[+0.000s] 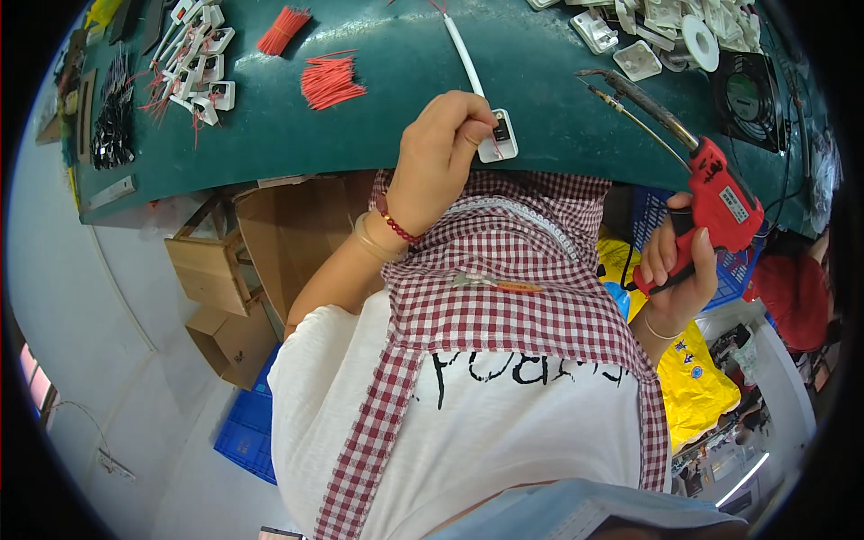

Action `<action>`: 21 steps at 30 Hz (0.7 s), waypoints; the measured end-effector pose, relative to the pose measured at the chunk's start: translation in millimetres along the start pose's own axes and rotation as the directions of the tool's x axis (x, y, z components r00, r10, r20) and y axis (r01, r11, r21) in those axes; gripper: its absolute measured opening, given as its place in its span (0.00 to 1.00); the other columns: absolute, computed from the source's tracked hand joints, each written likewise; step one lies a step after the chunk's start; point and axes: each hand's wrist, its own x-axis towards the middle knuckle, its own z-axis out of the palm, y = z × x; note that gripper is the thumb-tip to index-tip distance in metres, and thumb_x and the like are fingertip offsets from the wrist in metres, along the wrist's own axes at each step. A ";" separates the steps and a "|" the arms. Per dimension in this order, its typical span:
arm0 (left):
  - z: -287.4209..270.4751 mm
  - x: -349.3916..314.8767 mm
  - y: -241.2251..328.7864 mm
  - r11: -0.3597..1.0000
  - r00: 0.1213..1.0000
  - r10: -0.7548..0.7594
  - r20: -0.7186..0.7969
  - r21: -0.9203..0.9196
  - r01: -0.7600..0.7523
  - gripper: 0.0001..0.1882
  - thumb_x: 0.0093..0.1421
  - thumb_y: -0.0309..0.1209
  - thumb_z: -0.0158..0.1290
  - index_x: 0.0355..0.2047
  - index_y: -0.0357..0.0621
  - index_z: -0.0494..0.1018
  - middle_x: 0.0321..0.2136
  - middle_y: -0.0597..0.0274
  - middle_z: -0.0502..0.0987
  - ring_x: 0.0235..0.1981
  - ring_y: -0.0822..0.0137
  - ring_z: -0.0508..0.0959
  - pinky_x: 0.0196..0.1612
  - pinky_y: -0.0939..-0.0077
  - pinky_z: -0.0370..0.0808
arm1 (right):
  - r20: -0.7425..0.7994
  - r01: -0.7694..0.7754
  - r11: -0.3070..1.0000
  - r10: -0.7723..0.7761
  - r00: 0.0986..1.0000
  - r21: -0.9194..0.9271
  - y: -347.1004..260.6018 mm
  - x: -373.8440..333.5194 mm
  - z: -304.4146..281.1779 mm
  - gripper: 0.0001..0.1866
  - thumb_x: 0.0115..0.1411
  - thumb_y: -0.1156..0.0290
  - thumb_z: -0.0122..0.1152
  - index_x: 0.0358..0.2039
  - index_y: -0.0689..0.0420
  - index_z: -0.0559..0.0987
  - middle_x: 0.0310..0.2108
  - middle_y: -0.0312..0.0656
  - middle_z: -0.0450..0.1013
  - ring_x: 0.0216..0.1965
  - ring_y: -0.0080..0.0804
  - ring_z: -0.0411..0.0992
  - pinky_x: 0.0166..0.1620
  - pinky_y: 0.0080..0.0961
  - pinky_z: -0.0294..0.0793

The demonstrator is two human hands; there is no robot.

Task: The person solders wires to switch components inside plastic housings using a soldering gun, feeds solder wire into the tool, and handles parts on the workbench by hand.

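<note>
At the front edge of the green table lies a small white plastic housing (506, 153) with a black part inside. A white tube (464, 56) runs from it toward the back, with thin red wires at its far end. My left hand (439, 148) is over the housing's left side, thumb and finger pinched at a thin red wire (498, 144) by the black part. My right hand (681, 256) is wrapped around the handle of a red soldering gun (725, 200). Its metal tip (585, 76) points left above the table, apart from the housing.
Bundles of red wires (333, 81) lie at the back on the green table (387, 54). Finished-looking white housings (202, 76) and black leads (114, 112) are piled left. White plastic parts (639, 59), a solder spool (699, 43) and a black fan (749, 101) stand right.
</note>
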 end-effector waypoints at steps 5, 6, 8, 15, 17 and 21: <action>-1.2 6.6 8.5 0.993 0.992 0.110 0.054 0.033 -0.112 0.06 0.55 0.20 0.53 0.34 0.38 0.71 0.29 0.56 0.74 0.31 0.59 0.76 0.34 0.72 0.73 | -0.011 -0.005 1.000 0.005 1.000 0.001 1.4 0.3 0.6 0.23 0.62 0.60 0.50 0.47 0.69 0.63 0.14 0.35 0.59 0.10 0.18 0.57 0.16 0.15 0.63; -2.3 7.4 9.6 0.985 0.985 0.151 0.084 0.066 -0.156 0.06 0.55 0.20 0.54 0.34 0.38 0.70 0.29 0.56 0.75 0.31 0.59 0.76 0.34 0.72 0.73 | -0.012 -0.008 1.000 0.008 1.000 0.000 1.5 0.3 0.6 0.23 0.62 0.60 0.50 0.47 0.69 0.63 0.14 0.35 0.59 0.10 0.18 0.57 0.16 0.15 0.63; -1.0 7.3 5.9 0.993 0.991 0.114 0.072 0.030 -0.116 0.07 0.54 0.21 0.55 0.34 0.38 0.71 0.28 0.57 0.75 0.29 0.61 0.76 0.33 0.73 0.73 | -0.018 -0.010 1.000 0.010 1.000 0.002 1.3 -0.3 0.4 0.23 0.62 0.61 0.50 0.47 0.69 0.63 0.14 0.35 0.59 0.11 0.18 0.57 0.15 0.15 0.63; 0.6 11.0 6.4 0.994 0.997 -0.071 0.017 -0.085 0.072 0.03 0.54 0.21 0.57 0.28 0.36 0.72 0.26 0.63 0.76 0.23 0.75 0.76 0.29 0.83 0.72 | -0.046 -0.030 0.996 0.027 0.999 -0.081 -5.1 -5.2 -1.1 0.24 0.61 0.59 0.51 0.46 0.70 0.66 0.13 0.36 0.60 0.10 0.19 0.58 0.16 0.16 0.64; 0.0 10.8 5.4 0.997 0.998 -0.055 0.017 -0.056 0.056 0.03 0.52 0.20 0.56 0.27 0.36 0.72 0.26 0.62 0.75 0.22 0.74 0.75 0.27 0.82 0.71 | -0.019 -0.078 0.983 0.076 0.997 -0.168 -8.4 -7.8 -0.7 0.26 0.60 0.58 0.52 0.46 0.70 0.66 0.13 0.36 0.61 0.10 0.19 0.59 0.16 0.16 0.63; -0.9 12.4 10.0 0.999 0.999 0.034 -0.015 -0.009 -0.035 0.03 0.48 0.19 0.53 0.24 0.37 0.70 0.30 0.60 0.73 0.24 0.69 0.73 0.28 0.78 0.71 | 0.019 -0.127 0.968 0.134 0.991 -0.216 -11.2 -10.1 2.6 0.27 0.60 0.57 0.53 0.47 0.70 0.66 0.13 0.36 0.61 0.11 0.19 0.60 0.17 0.16 0.65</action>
